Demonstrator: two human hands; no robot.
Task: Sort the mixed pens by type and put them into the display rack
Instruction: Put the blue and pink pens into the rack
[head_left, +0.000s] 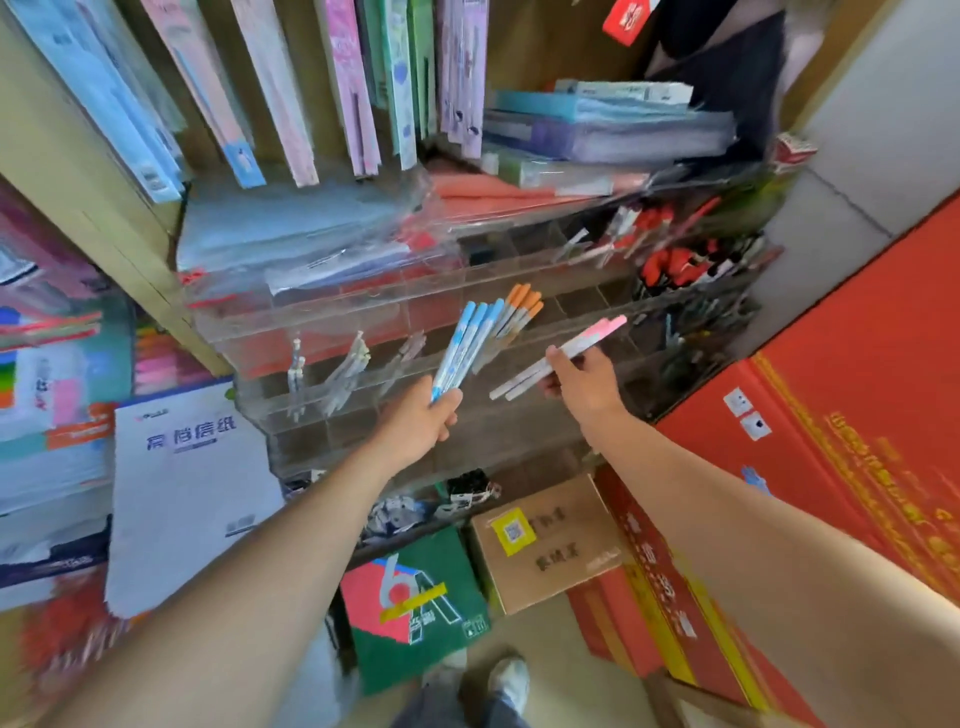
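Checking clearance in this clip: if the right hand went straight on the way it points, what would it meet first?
Likely the clear display rack, at an empty compartment; the pink-capped pens in the right hand would touch first. Depth is unclear.

White pad (192, 493) — "信纸"; green pack (415, 597) — "6A".

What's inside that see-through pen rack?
Orange-capped pens in the middle, pale pens lower left, red pens at right. Plastic-wrapped folders cover its top left slots, hiding what's in them.
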